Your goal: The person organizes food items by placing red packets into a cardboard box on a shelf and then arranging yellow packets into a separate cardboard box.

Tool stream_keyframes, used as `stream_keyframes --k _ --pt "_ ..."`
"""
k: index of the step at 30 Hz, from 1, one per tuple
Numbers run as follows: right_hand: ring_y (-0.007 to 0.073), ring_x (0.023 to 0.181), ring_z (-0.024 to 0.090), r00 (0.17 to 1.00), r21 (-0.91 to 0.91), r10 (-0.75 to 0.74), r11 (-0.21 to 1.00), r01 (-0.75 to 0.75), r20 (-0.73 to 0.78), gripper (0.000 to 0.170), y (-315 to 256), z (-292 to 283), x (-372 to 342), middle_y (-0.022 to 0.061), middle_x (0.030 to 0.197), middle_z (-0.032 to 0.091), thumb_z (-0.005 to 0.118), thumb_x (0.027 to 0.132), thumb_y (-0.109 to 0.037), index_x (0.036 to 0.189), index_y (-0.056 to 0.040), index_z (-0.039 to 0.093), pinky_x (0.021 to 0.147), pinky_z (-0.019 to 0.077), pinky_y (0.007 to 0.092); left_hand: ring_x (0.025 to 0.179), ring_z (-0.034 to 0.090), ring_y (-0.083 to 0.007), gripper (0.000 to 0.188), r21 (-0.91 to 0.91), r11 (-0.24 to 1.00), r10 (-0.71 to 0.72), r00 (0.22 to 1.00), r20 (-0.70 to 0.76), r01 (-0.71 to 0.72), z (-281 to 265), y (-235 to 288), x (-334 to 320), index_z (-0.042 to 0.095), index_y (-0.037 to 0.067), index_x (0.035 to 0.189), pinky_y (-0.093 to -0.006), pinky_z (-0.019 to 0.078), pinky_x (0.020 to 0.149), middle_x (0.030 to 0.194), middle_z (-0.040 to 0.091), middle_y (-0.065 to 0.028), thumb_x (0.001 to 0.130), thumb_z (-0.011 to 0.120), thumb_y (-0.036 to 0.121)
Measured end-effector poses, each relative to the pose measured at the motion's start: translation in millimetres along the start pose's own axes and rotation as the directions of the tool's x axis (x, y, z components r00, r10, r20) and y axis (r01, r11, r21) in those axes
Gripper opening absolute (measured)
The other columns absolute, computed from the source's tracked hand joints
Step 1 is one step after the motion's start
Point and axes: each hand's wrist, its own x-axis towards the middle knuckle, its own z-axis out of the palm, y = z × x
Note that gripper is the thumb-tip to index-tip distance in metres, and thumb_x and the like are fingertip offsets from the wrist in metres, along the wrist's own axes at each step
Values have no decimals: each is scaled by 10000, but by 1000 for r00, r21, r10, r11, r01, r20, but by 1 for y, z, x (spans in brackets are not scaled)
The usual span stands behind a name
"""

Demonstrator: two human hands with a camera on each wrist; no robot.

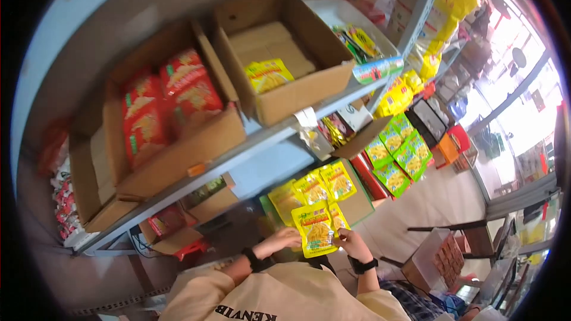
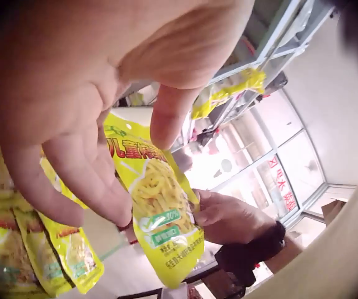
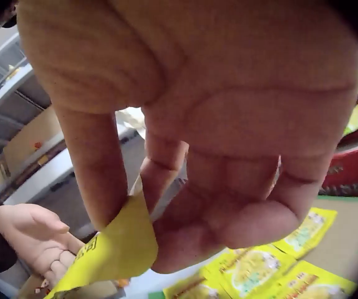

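Note:
In the head view, a yellow snack packet (image 1: 316,229) with a picture of pale curly pieces is held up in front of the chest. My right hand (image 1: 353,244) pinches its lower right edge between thumb and fingers; the right wrist view shows the bent yellow corner (image 3: 126,243) there. My left hand (image 1: 279,242) is at the packet's left edge. Its thumb (image 2: 169,118) and fingers are spread apart in the left wrist view, overlapping the packet (image 2: 163,205). Beyond the hands, several similar yellow packets (image 1: 338,179) lie in an open carton (image 1: 358,202).
Green packets (image 1: 395,148) fill a box to the right. A metal shelf (image 1: 267,137) runs across above, bearing a carton of red packets (image 1: 196,98), a carton (image 1: 315,92) with a yellow packet inside, and a white tray (image 1: 333,9). A stool (image 1: 452,226) stands at the lower right.

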Motion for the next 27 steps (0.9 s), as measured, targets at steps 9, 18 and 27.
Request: stream_keyframes --k 9,18,27 --pt "213 641 544 847 -217 -467 881 421 -254 138 -169 2 -7 133 712 560 616 770 -39 872 40 565 601 429 303 1109 474 -201 552 436 659 690 724 -26 -613 18 122 -126 330 52 1342 -346 363 953 1180 488 -100 854 577 131" --pt "111 731 528 561 39 -674 623 781 -481 415 -296 -37 47 68 865 555 571 792 17 1171 -23 406 676 440 249 1104 431 -185 658 539 275 927 368 69 -796 35 267 -141 283 7 1365 -331 342 929 1181 443 -101 798 598 113" --pt "222 740 624 462 -426 -811 583 692 -359 146 -370 -102 183 125 799 650 480 791 -15 839 3 616 688 468 291 1023 528 -155 446 302 365 921 390 25 -881 2 398 -37 424 -17 1206 -283 416 887 1113 551 -81 777 542 14"
